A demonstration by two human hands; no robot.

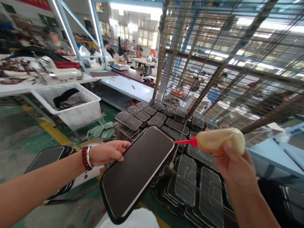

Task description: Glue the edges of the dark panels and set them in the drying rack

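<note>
My left hand [110, 152] grips the upper left edge of a dark rounded rectangular panel [140, 167], thumb on its face. The panel has a black rim and is tilted, with a pale line along its edge. In my right hand [234, 158] is a squeeze bottle [220, 140] of yellowish liquid, lying nearly level. Its red nozzle [186, 141] points left, and the tip is at the panel's upper right corner; whether it touches I cannot tell. A pale line runs down the panel's right edge below the tip.
Wire racks [223, 60] rise at the right, their lower shelves holding many similar panels [186, 179]. More panels [48, 158] lie stacked at the left. A white bin [80, 110] stands beside a table with a sewing machine [57, 72]. People [58, 44] sit in the background.
</note>
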